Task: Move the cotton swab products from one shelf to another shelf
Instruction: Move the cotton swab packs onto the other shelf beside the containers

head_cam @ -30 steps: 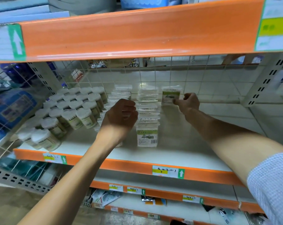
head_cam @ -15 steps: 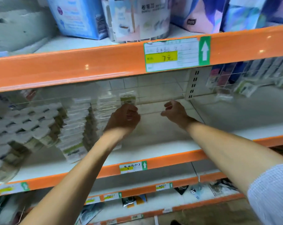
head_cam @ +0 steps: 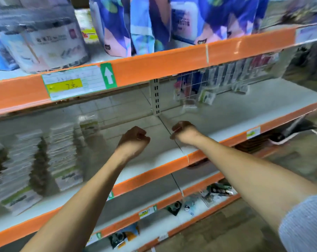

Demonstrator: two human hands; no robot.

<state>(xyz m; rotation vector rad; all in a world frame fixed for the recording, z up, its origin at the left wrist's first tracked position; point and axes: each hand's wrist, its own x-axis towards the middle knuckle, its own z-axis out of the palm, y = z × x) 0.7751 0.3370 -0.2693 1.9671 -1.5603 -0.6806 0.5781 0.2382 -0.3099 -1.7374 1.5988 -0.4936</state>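
Clear cotton swab packs with green labels stand in rows [head_cam: 63,153] on the left of the white middle shelf [head_cam: 154,153], blurred by motion. A single pack [head_cam: 88,122] stands at the back, just right of those rows. My left hand [head_cam: 134,139] hovers above the bare shelf to the right of the packs, its fingers curled into a fist around nothing. Further right, my right hand [head_cam: 185,132] hangs over the shelf seam with fingers loosely curled and nothing in it. Neither hand touches a pack.
An orange shelf edge with a price tag [head_cam: 74,82] runs overhead, with blue and pink bags [head_cam: 145,24] on top. A wire grid with hanging items [head_cam: 208,84] divides the right bay. Lower shelves [head_cam: 190,202] hold small packaged goods.
My right hand let go of the pack at the back and pulled away. Both hands moved right, off the swab rows, as the view swung right and up.
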